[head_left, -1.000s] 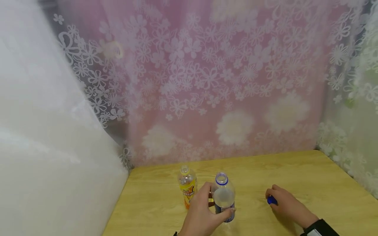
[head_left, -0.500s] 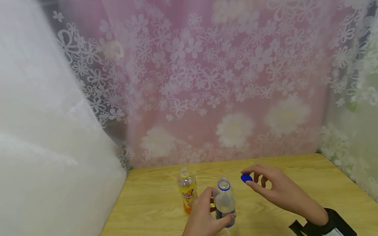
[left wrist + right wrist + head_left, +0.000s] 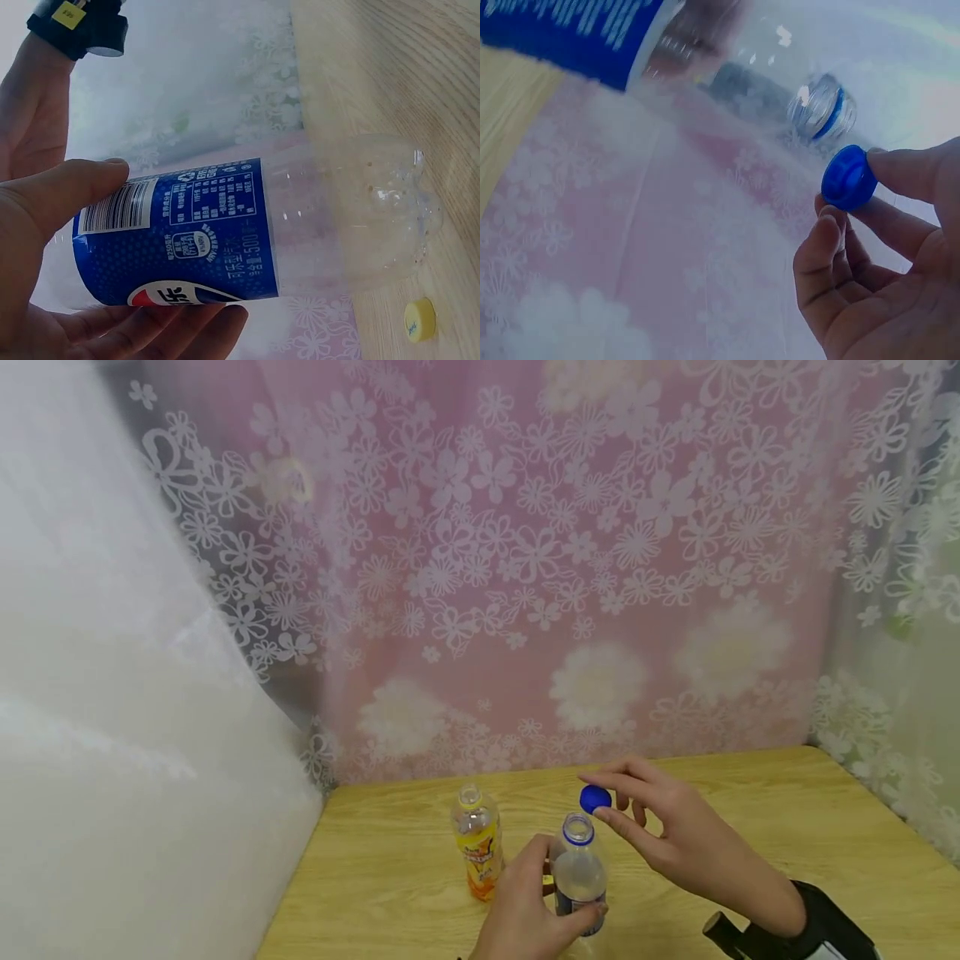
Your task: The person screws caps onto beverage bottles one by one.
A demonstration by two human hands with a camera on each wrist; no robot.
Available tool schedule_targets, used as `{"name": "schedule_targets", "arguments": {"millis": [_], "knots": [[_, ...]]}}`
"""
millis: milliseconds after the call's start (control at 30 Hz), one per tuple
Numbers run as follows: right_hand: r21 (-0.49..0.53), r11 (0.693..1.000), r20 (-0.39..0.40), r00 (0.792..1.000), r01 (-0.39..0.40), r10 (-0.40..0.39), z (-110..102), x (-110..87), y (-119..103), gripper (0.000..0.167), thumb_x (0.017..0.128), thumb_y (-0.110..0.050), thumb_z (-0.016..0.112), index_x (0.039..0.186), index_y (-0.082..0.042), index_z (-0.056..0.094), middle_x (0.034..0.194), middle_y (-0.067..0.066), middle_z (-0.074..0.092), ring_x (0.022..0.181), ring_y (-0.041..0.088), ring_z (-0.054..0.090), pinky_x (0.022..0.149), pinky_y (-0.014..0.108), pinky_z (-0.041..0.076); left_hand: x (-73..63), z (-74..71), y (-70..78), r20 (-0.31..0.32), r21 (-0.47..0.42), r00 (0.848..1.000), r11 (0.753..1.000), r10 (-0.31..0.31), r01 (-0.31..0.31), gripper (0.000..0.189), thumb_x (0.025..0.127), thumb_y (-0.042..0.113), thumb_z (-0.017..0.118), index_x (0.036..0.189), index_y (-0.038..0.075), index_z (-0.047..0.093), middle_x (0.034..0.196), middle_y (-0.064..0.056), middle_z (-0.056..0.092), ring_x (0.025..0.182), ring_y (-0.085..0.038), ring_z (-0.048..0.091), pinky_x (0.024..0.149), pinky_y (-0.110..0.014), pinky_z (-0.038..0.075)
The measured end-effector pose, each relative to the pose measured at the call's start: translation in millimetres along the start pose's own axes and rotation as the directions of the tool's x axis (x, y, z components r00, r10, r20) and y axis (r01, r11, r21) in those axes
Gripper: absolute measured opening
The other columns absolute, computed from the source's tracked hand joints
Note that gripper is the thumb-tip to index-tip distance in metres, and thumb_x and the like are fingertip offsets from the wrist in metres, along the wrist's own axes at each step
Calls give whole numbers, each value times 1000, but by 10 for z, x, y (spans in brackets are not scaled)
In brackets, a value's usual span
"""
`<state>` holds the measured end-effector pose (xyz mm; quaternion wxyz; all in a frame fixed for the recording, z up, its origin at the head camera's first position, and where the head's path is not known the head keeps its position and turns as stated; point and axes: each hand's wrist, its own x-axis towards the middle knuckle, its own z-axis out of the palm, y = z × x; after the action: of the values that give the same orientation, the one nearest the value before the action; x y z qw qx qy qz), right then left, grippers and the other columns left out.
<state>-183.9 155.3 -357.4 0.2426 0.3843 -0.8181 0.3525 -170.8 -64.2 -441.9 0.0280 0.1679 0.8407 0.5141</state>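
My left hand (image 3: 528,897) grips a clear plastic bottle (image 3: 579,868) with a blue label (image 3: 180,232), thumb on one side and fingers round the other. The bottle stands upright with its mouth uncovered and a blue ring round the neck; it looks empty. Between thumb and fingers, my right hand (image 3: 667,814) pinches a blue bottle cap (image 3: 596,799). That cap is just above and to the right of the bottle's mouth, apart from it. In the right wrist view, the hollow underside of the cap (image 3: 850,178) shows near the threaded neck (image 3: 823,109).
Left of the held bottle stands an uncapped bottle (image 3: 477,847) with a yellow label and some orange contents. A yellow cap (image 3: 420,320) lies on the wooden table (image 3: 390,827) near the held bottle's base. Flowered curtains (image 3: 525,568) hang behind the table.
My right hand has lifted the blue cap off the table at the right and carried it left to near the bottle's mouth. My left hand keeps its grip, shifting slightly right.
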Motion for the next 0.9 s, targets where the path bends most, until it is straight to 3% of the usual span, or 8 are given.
{"name": "schedule_targets", "arguments": {"millis": [233, 433, 567, 767, 833, 900], "knots": [[65, 998, 81, 997, -25, 20, 69, 13, -63, 41, 95, -12, 72, 131, -30, 63, 119, -14, 59, 80, -3, 50, 62, 18, 47, 19, 12, 7, -20, 62, 998, 996, 61, -59, 51, 79, 53, 84, 114, 34, 52, 107, 17, 60, 100, 0, 62, 84, -27, 57], [1, 999, 25, 999, -34, 34, 91, -45, -104, 41, 92, -14, 76, 126, -33, 63, 113, -17, 58, 83, -1, 45, 62, 17, 44, 27, 56, 6, -12, 47, 999, 998, 38, -37, 52, 77, 56, 84, 113, 35, 53, 106, 18, 60, 100, 0, 61, 85, -31, 57], [-59, 993, -15, 995, -99, 98, 140, -78, -139, 34, 92, -25, 77, 119, -37, 60, 107, -22, 54, 84, -2, 42, 63, 19, 40, 14, 59, 7, 1, 45, 1000, 999, 6, -6, 51, 77, 55, 85, 113, 35, 53, 105, 18, 59, 99, 0, 61, 84, -31, 57], [-135, 972, -93, 979, -194, 182, 219, -80, -167, 32, 85, -28, 84, 101, -29, 57, 89, -17, 49, 74, -1, 40, 59, 18, 37, -12, 45, 23, -2, 92, 1000, 996, 1, 0, 52, 77, 55, 85, 113, 35, 53, 104, 19, 58, 98, 0, 60, 83, -29, 57], [-145, 965, -78, 974, -220, 211, 212, -73, -172, 34, 85, -33, 84, 106, -27, 58, 93, -16, 52, 75, 0, 41, 60, 18, 38, -7, 46, 31, -3, 92, 1000, 996, 0, 0, 53, 77, 56, 85, 114, 35, 53, 103, 19, 57, 98, 1, 60, 83, -30, 57], [-128, 967, -34, 975, -222, 219, 173, -65, -164, 43, 86, -38, 82, 121, -28, 59, 103, -16, 57, 80, 0, 44, 63, 20, 41, 1, 52, 39, 2, 84, 1000, 997, 2, -2, 52, 78, 56, 84, 114, 36, 53, 103, 20, 58, 98, 1, 60, 84, -32, 58]]}}
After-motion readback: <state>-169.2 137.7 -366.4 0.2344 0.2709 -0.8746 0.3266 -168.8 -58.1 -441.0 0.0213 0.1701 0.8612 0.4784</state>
